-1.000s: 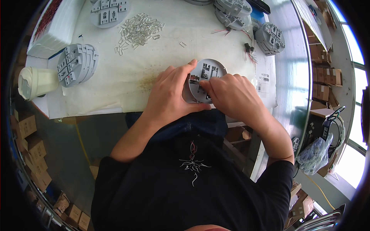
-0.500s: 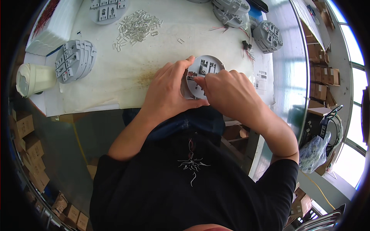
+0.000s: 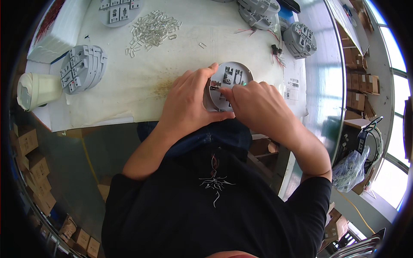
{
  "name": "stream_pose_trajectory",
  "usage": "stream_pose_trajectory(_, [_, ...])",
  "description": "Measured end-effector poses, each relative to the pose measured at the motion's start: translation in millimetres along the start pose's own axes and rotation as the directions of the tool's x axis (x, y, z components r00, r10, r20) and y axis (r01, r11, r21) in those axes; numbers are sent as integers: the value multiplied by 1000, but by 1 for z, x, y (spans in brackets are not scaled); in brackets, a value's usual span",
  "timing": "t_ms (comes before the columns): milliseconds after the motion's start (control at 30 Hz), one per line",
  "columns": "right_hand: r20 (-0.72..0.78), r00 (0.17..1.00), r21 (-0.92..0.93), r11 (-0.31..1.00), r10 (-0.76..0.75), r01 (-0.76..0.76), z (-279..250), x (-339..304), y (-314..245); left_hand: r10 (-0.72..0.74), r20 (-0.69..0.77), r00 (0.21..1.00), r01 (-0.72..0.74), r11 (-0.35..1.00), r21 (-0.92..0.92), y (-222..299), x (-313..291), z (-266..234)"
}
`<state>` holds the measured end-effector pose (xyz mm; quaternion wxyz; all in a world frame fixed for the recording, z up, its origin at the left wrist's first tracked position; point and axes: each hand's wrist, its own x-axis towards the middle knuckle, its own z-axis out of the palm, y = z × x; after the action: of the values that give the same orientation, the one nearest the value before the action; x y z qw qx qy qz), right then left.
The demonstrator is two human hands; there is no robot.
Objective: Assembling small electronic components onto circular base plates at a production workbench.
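A round grey plastic housing (image 3: 233, 71) with a raised rim and dark slotted fittings sits at the table's near edge. My left hand (image 3: 184, 99) curves round its left side, fingers on the far rim and thumb along the near rim. Over the housing's right half lies my right hand (image 3: 263, 105), its fingers curled. The right thumb tip presses at a small brownish metal piece (image 3: 216, 84) on the left of the disc. What the curled fingers may hold is hidden. A small green light (image 3: 245, 84) glows beside the right knuckles.
Small clear U-shaped pieces (image 3: 155, 29) lie heaped beyond my left hand. Grey housings are stacked at left (image 3: 84, 69) and right (image 3: 300, 40). A cream container (image 3: 41, 90) stands far left. Thin wires with black parts (image 3: 276, 50) lie at right.
My right hand has shifted slightly on the housing and its thumb has moved a little right. A green light now shows by its knuckles. My left hand keeps its hold.
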<state>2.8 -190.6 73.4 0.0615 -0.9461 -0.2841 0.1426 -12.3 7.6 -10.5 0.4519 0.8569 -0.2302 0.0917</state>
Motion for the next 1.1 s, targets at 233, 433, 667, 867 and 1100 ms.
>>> stream_pose_trajectory(233, [-34,998,20,998,55,-54,-5,2,-12,-41,51,998,43,999,-30,0,1,-3])
stream_pose_trajectory(433, [-92,996,-94,995,20,-28,-2,-3,-15,-42,44,998,43,999,-29,1,0,-2])
stream_pose_trajectory(667, [-54,993,-119,987,103,-109,-1,-2,-21,-22,27,999,23,999,-30,-1,-1,-2])
stream_pose_trajectory(867, [95,992,40,995,83,-87,-3,7,-7,-28,24,999,28,1000,-13,2,0,-3])
stream_pose_trajectory(1100, [-71,992,473,879,100,-55,16,-8,22,-36,195,980,76,976,-205,-9,1,-25])
